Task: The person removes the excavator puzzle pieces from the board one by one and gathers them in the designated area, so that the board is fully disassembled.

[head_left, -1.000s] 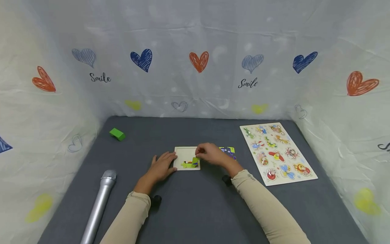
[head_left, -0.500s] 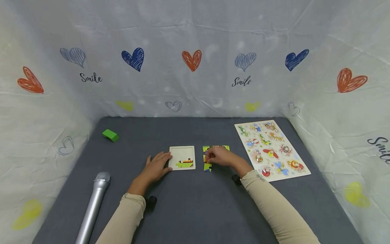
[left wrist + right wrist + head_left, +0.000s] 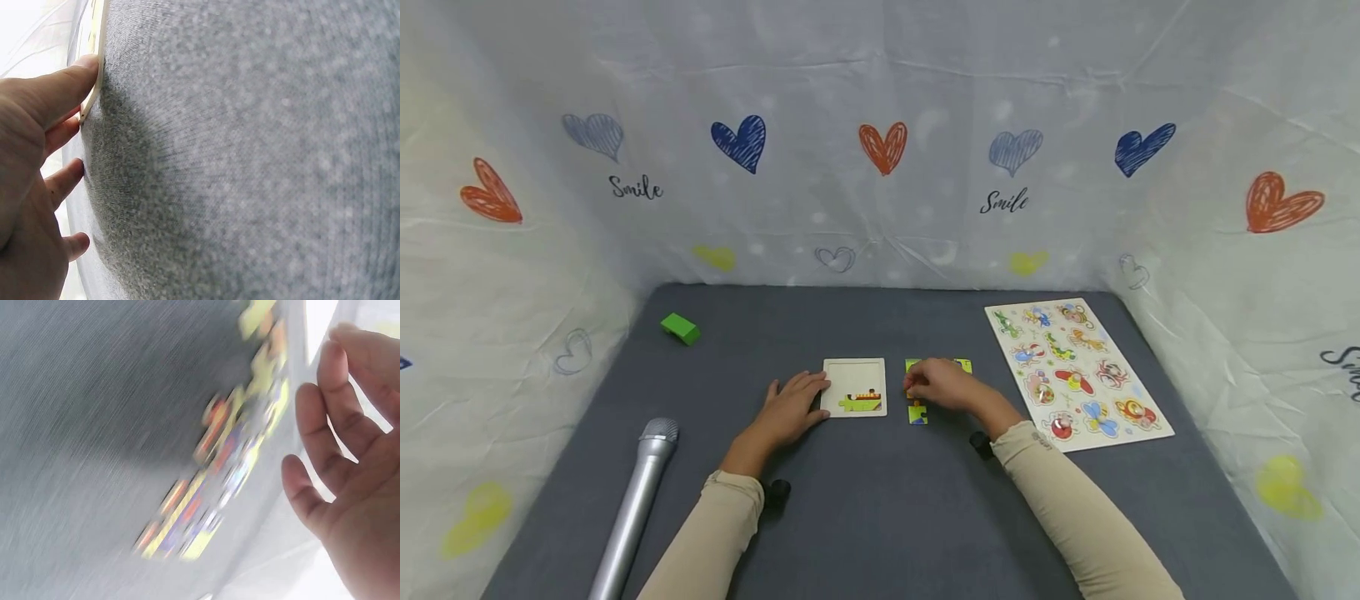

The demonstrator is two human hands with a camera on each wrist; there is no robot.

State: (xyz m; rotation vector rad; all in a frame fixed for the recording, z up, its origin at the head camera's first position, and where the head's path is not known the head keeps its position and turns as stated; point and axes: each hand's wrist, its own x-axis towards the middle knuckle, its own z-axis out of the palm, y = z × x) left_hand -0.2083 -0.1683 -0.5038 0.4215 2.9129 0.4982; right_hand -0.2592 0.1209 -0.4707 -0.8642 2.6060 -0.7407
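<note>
A small square wooden puzzle tray lies on the table, with joined green and red puzzle pieces along its lower right side. My left hand rests at its left edge, the thumb touching the tray's near side and the other fingers spread. Just right of the tray, my right hand hovers over loose puzzle pieces and hides some of them. In the right wrist view, its thumb and index finger are close together with no piece visible between them. Colourful loose pieces lie beside it, blurred.
A large animal picture board lies at the right. At the far left are a green block and, nearer, a silver microphone. A white curtain printed with hearts surrounds the dark table.
My right hand has left the tray and moved right to the loose pieces. A green piece it held over the tray now lies among those pieces or is hidden. The left hand stays at the tray.
</note>
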